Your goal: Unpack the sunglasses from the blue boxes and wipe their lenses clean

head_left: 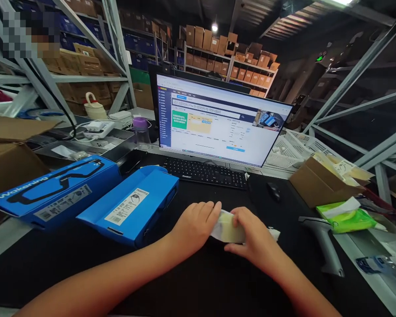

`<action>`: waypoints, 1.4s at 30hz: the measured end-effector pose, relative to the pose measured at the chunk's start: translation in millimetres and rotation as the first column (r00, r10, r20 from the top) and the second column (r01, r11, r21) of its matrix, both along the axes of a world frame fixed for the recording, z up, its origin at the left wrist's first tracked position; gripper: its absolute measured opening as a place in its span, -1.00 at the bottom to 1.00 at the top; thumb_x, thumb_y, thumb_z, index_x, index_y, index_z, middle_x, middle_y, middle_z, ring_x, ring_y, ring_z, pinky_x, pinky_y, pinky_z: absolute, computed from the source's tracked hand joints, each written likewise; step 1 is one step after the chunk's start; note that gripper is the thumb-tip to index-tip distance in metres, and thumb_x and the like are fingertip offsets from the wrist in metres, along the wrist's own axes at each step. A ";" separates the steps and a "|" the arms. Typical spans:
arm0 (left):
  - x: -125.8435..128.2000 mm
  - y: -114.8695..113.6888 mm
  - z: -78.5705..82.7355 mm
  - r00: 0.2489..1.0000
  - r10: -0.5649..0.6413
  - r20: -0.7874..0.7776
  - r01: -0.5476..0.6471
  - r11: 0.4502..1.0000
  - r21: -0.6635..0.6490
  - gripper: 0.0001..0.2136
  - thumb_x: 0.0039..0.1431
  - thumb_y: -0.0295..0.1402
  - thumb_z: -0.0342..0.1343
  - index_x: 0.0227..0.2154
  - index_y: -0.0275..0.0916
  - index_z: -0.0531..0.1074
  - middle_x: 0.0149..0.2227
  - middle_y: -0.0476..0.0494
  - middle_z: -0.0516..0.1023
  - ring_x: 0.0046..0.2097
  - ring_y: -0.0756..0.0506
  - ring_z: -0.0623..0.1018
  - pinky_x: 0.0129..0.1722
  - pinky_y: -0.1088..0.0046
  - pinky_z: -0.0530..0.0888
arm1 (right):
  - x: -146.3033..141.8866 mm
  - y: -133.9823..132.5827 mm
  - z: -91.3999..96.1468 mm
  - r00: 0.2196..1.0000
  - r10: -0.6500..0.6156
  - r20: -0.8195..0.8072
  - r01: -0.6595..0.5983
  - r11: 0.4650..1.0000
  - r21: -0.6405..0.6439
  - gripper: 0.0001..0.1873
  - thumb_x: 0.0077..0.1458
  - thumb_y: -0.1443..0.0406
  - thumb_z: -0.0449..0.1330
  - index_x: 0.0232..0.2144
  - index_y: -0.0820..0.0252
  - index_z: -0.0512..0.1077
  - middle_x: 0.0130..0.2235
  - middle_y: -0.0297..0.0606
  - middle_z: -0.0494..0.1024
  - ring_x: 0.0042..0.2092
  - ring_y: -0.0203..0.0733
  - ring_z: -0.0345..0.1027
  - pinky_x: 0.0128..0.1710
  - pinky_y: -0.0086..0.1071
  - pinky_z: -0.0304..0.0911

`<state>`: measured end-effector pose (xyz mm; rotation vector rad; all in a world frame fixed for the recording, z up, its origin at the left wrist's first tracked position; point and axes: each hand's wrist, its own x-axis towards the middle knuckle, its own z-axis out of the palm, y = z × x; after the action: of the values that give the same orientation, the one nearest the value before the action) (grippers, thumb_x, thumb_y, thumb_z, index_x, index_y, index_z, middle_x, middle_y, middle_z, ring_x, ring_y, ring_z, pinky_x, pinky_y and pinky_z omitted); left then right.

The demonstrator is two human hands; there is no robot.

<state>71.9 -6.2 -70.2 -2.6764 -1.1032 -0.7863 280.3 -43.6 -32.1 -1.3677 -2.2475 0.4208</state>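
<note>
My left hand [195, 225] and my right hand [254, 235] meet on the black desk mat [198, 281] in front of the keyboard [205, 172]. Between them they hold a small pale yellowish packet [227, 226], fingers of both hands curled round its ends. A bit of white paper [274, 233] sticks out past my right hand. Two blue boxes lie to the left: a nearer one [132, 204] with a white label, and a farther one [54, 189] with white lettering and a printed picture of goggles.
A lit monitor [218, 121] stands behind the keyboard. A black mouse [273, 191] and a grey barcode scanner [323, 242] lie to the right, with a green tissue pack [346, 218] and an open cardboard box [317, 182]. A purple-capped bottle [141, 132] stands at left. Shelving racks surround the desk.
</note>
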 end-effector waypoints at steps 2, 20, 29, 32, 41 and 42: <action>6.2 3.1 -1.5 1.000 -0.013 0.019 0.014 0.999 -0.030 -0.58 0.30 -0.55 -0.21 0.17 -0.35 0.30 -0.05 -0.42 0.52 -0.14 -0.26 0.55 -0.18 0.14 0.48 | -3.7 0.7 -11.0 0.999 0.024 0.028 -0.027 0.993 0.112 -0.55 -0.11 0.49 0.29 -0.23 0.08 0.20 -0.05 -0.17 0.43 -0.15 -0.06 0.35 -0.17 -0.21 0.30; -22.4 -13.8 -44.8 0.995 -0.085 -0.052 0.094 0.975 0.200 -0.90 0.22 -0.54 0.04 -0.28 -0.26 0.41 -0.33 -0.16 0.53 -0.26 -0.17 0.54 -0.20 0.24 0.48 | -23.2 23.9 -26.2 0.895 0.135 -0.426 0.055 0.912 0.406 -0.77 0.21 0.14 0.21 -0.34 0.10 0.24 -0.25 -0.27 0.30 -0.21 -0.12 0.26 -0.23 -0.28 0.24; -38.2 -30.3 -38.8 0.993 -0.121 0.000 0.113 0.926 0.360 -0.85 0.29 -0.57 -0.03 -0.23 -0.33 0.45 -0.31 -0.17 0.56 -0.24 -0.13 0.54 -0.20 0.30 0.48 | 2.6 27.8 -27.9 0.969 0.209 -0.135 -0.201 0.977 0.074 -0.56 0.31 0.36 0.06 0.21 0.10 0.25 -0.16 -0.22 0.43 -0.15 -0.16 0.37 -0.12 -0.31 0.33; -43.5 -31.0 -38.6 0.995 -0.099 0.020 0.084 0.916 0.393 -0.83 0.29 -0.59 -0.02 -0.18 -0.33 0.45 -0.24 -0.18 0.55 -0.19 -0.11 0.54 -0.17 0.34 0.48 | 8.8 35.3 -16.3 0.951 0.297 -0.087 -0.300 0.954 -0.015 -0.59 0.31 0.38 0.08 0.18 0.11 0.32 -0.21 -0.25 0.44 -0.21 -0.20 0.36 -0.14 -0.34 0.32; -44.9 -26.9 -53.3 0.995 0.049 0.091 -0.083 0.910 0.405 -0.86 0.34 -0.44 -0.04 -0.16 -0.23 0.41 -0.06 -0.26 0.48 -0.01 -0.21 0.53 -0.08 0.22 0.57 | -10.7 35.1 -14.4 0.973 0.214 0.083 -0.204 0.972 -0.116 -0.53 0.29 0.45 0.01 0.18 0.06 0.37 -0.03 -0.16 0.44 -0.04 -0.14 0.40 0.01 -0.24 0.36; -45.2 -26.2 -55.7 0.994 0.061 0.087 -0.090 0.920 0.382 -0.85 0.33 -0.43 -0.05 -0.15 -0.23 0.40 -0.03 -0.28 0.48 0.00 -0.22 0.54 -0.09 0.22 0.58 | -16.0 31.8 -22.7 0.985 0.145 0.093 -0.139 0.988 -0.070 -0.53 0.29 0.45 0.00 0.19 0.12 0.36 0.04 -0.08 0.41 0.02 -0.07 0.38 0.06 -0.18 0.35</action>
<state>26.7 -32.3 -125.9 -2.2810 -0.9426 -0.9800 264.3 -11.8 -54.7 -1.2891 -2.4415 0.4870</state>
